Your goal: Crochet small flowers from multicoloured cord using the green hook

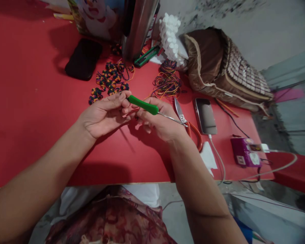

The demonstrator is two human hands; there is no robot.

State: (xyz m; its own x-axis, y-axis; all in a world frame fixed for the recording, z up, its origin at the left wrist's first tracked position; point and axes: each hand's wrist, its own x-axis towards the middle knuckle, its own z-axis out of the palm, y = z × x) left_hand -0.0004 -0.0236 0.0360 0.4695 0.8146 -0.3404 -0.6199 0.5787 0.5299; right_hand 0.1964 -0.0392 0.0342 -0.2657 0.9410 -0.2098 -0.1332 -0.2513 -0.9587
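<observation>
My left hand point(108, 113) is over the red table, thumb and forefinger pinched together. A small dark bit shows at their tips, too small to make out. Beside it, my right hand point(160, 120) has curled fingers, with a crochet hook point(143, 105) lying across it. The hook's green handle points toward my left fingertips, and its metal shaft runs back over my right hand. Just beyond my hands lie several knotted flower-like pieces of navy, orange and purple cord point(109, 76). A loose tangle of similar cord point(167, 83) sits behind my right hand.
Right of my hands are orange-handled scissors point(194, 135), a phone point(205, 116) on a white cable, and a purple box point(245, 151) with wires. Behind stand a metal flask point(137, 30), a green cutter point(146, 57), a dark pouch point(83, 59) and a brown beaded cushion point(226, 67).
</observation>
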